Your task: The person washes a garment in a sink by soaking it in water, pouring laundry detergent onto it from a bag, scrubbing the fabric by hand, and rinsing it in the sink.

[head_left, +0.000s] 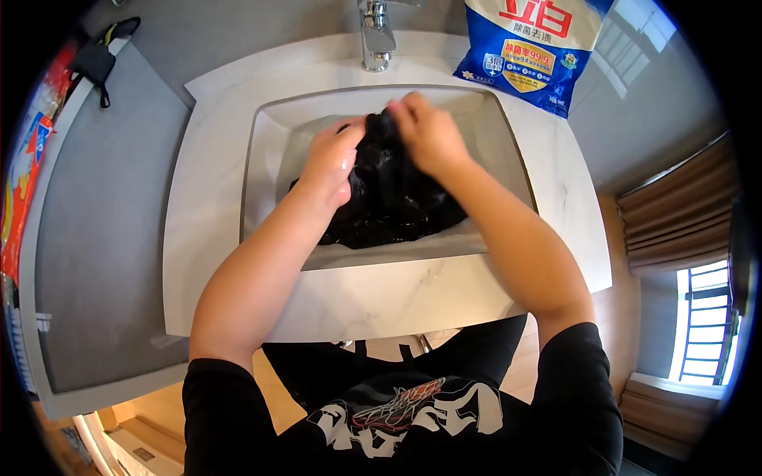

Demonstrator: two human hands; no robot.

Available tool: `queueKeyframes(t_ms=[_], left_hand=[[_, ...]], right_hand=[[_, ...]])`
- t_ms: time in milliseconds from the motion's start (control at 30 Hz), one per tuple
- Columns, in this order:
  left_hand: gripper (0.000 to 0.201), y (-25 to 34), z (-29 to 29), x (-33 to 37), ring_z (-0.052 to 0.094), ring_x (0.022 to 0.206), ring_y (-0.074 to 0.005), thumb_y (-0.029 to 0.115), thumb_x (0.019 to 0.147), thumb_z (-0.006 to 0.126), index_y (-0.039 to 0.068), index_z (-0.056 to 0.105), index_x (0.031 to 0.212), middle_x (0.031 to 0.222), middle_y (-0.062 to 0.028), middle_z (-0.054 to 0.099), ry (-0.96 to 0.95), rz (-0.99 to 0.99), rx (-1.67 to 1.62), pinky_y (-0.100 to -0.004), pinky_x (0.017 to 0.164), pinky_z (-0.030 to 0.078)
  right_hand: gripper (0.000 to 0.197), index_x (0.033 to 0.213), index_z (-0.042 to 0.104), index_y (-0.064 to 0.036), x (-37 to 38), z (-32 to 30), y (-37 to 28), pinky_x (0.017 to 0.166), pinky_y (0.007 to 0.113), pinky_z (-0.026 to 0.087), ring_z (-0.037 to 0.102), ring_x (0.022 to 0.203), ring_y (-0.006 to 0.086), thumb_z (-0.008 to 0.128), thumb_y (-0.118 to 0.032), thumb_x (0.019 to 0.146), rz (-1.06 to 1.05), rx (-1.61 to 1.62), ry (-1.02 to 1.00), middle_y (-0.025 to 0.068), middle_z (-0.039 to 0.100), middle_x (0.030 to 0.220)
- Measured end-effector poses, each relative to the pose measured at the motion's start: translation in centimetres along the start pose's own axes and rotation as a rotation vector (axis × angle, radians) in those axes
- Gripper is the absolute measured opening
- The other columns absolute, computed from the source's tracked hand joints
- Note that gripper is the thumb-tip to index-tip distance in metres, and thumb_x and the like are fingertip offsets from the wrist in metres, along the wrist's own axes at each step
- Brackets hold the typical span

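A wet black cloth item, likely a garment (397,194), lies bunched in the white sink (270,135), its upper part raised between my hands. My left hand (333,155), wet and shiny, is closed on the left side of the raised fabric. My right hand (429,131) grips the fabric's top from the right, its fingers slightly blurred. Greyish water surrounds the cloth in the basin. How the fabric is folded and what kind of garment it is cannot be made out.
A chrome faucet (377,40) stands behind the basin. On the counter's far right corner rests a blue and white detergent bag (528,55). A grey panel (111,222) borders the left side, with a black strapped item (95,63) on its top edge. Brown curtains (683,206) hang at right.
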State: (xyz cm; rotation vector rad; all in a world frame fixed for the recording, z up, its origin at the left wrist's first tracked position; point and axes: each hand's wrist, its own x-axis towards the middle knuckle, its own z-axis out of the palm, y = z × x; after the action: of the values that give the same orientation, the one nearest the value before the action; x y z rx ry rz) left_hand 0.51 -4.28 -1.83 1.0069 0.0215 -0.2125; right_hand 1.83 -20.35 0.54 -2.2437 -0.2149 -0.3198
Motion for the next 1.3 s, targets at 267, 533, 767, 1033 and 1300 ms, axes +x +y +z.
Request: queueKeyframes(t_ms=[267, 533, 767, 1033, 1300], left_hand=[[0.038, -0.4, -0.4, 0.6, 0.06, 0.091, -0.0191, 0.036, 0.092, 0.063, 0.001, 0.058, 0.106, 0.1, -0.0085, 0.063, 0.342, 0.037, 0.323, -0.0315, 0.081, 0.049], [0.032, -0.8, 1.6, -0.6, 0.055, 0.085, -0.0151, 0.036, 0.096, 0.055, 0.004, 0.059, 0.097, 0.091, -0.0036, 0.059, 0.157, -0.056, -0.01, -0.0319, 0.079, 0.045], [0.028, 1.6, 0.6, -0.4, 0.062, 0.084, -0.0155, 0.028, 0.096, 0.056, 0.001, 0.063, 0.101, 0.093, -0.0068, 0.065, -0.198, 0.001, -0.007, -0.031, 0.076, 0.051], [0.03, 3.7, -0.1, -1.3, 0.062, 0.097, -0.0178, 0.016, 0.088, 0.061, 0.002, 0.06, 0.115, 0.105, -0.0087, 0.065, -0.229, 0.003, -0.07, -0.0321, 0.086, 0.05], [0.027, 3.4, -1.6, -0.2, 0.061, 0.09, -0.0206, -0.005, 0.071, 0.048, 0.007, 0.055, 0.095, 0.101, -0.0106, 0.064, -0.293, 0.049, 0.059, -0.0319, 0.083, 0.051]], right_hand=[[0.026, 0.075, 0.06, -0.0029, -3.7, 1.3, -2.7, 0.062, 0.043, 0.049, 0.061, 0.068, 0.0369, 0.067, -0.026, 0.083, -0.741, -0.065, -0.155, 0.0152, 0.064, 0.078], [0.024, 0.076, 0.062, -0.006, -3.6, 1.1, -2.0, 0.061, 0.047, 0.048, 0.059, 0.069, 0.0397, 0.057, -0.024, 0.091, -0.641, -0.02, -0.066, 0.0169, 0.063, 0.077], [0.039, 0.107, 0.057, -0.0041, 0.2, -0.1, 2.7, 0.078, 0.036, 0.049, 0.063, 0.088, 0.0274, 0.066, -0.038, 0.089, -0.269, 0.318, -0.076, 0.0165, 0.065, 0.091], [0.087, 0.136, 0.05, -0.0109, 1.3, -4.2, 5.4, 0.081, 0.034, 0.051, 0.059, 0.108, 0.0226, 0.059, -0.073, 0.076, 0.185, 0.157, -1.15, 0.0123, 0.063, 0.118], [0.027, 0.104, 0.065, -0.0053, 1.8, -2.1, 5.3, 0.076, 0.025, 0.047, 0.062, 0.085, 0.015, 0.062, -0.028, 0.089, -0.021, 0.548, -0.773, 0.0066, 0.066, 0.099]])
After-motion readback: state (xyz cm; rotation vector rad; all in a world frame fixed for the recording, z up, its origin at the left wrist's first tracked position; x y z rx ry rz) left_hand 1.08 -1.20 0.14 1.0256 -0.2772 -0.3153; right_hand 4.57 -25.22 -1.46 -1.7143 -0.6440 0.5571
